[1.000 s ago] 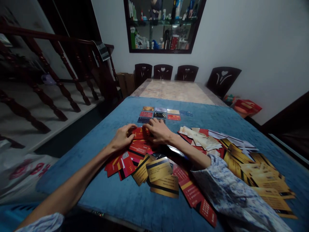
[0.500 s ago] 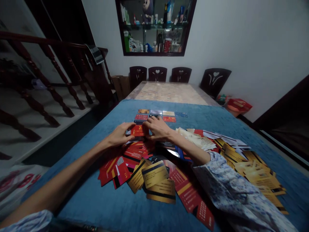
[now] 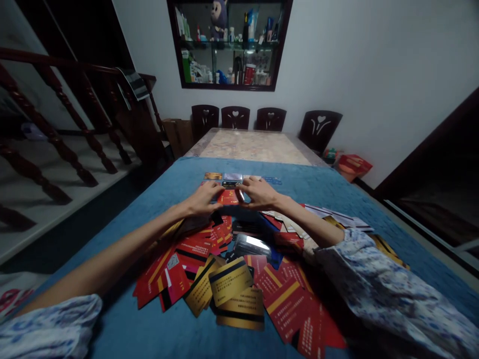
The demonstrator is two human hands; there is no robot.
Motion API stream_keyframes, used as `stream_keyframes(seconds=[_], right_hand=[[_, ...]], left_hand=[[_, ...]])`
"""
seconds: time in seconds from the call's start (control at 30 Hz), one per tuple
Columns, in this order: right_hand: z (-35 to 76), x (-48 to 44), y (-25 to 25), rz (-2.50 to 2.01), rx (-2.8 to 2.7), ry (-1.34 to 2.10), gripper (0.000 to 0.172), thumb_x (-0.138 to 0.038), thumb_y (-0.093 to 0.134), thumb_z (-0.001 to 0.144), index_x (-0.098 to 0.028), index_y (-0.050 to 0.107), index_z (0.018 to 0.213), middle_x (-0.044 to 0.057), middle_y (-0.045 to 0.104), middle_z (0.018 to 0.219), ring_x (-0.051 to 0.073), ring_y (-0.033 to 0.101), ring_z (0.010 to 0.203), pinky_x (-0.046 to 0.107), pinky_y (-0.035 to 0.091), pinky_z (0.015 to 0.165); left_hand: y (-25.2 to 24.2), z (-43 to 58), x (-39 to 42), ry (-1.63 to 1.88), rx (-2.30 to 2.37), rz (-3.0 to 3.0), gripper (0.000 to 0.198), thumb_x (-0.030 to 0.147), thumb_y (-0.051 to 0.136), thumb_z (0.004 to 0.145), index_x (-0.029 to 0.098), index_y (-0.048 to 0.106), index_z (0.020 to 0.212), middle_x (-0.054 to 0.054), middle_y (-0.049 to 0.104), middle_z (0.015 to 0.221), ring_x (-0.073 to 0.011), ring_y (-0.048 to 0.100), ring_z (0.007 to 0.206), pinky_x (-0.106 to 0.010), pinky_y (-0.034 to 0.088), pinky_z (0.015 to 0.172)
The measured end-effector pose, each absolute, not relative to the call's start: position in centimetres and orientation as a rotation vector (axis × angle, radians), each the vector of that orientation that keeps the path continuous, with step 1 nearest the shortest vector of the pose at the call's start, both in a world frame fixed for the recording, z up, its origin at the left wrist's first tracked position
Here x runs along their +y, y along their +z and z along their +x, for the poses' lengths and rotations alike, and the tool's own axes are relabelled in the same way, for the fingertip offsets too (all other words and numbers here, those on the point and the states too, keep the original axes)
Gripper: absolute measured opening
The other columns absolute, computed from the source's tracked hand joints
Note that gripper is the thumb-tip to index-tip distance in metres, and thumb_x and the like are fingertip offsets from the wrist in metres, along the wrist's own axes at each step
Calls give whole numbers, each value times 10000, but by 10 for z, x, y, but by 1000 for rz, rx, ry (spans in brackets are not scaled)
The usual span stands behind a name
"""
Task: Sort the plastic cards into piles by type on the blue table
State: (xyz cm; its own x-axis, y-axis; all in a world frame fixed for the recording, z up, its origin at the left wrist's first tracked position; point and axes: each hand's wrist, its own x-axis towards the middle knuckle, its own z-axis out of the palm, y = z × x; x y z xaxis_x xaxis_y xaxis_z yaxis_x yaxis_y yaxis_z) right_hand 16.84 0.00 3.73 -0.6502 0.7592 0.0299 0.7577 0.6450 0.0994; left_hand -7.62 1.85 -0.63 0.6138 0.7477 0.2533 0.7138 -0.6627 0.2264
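Observation:
A red card (image 3: 228, 197) with yellow print is held by its two short sides, between my hands, over the rows of laid-out cards. My left hand (image 3: 205, 200) has thumb and fingers curled at its left edge. At the right edge the fingers of my right hand (image 3: 260, 193) are bent round it. Just beyond lie a gold card (image 3: 213, 176), a pale card (image 3: 233, 176), a blue card (image 3: 272, 180) and a black card (image 3: 230, 184). Nearer to me spreads a heap of red cards (image 3: 192, 249) and gold cards (image 3: 232, 280). My hands hide some of the second row.
A blue cloth (image 3: 149, 189) covers the near part of the long table (image 3: 254, 144). More white and gold cards (image 3: 389, 249) lie at the right, partly behind my sleeve. A glossy dark card (image 3: 252, 244) reflects light mid-heap. Chairs (image 3: 271, 118) stand at the far end.
Both hands have moved forward and to the right over the card rows, carrying the red card. The view has swung slightly to the right.

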Motion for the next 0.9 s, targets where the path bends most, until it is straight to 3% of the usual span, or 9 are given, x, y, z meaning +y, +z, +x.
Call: stream_keyframes(seconds=[0.37,0.9], right_hand=[[209,38,25,1460,2716,99,249,-366,642,892,-215,708,1079,133,620,1216,296,542,1147,347,448,856],[232,92,6,1607,2540,46,320,-377,665,855,-194,752,1102,138,674,1191,281,616,1147,291,491,870]], left_hand=[[-10,-19,58,278,1377,2794,446,385,652,869,177,635,1264,-146,604,1268,-343,477,1194,-502,416,993],[-17,36,101,80,1488,2745,335,295,611,830,135,686,1114,-198,604,1294,-401,446,1245,-576,379,1016]])
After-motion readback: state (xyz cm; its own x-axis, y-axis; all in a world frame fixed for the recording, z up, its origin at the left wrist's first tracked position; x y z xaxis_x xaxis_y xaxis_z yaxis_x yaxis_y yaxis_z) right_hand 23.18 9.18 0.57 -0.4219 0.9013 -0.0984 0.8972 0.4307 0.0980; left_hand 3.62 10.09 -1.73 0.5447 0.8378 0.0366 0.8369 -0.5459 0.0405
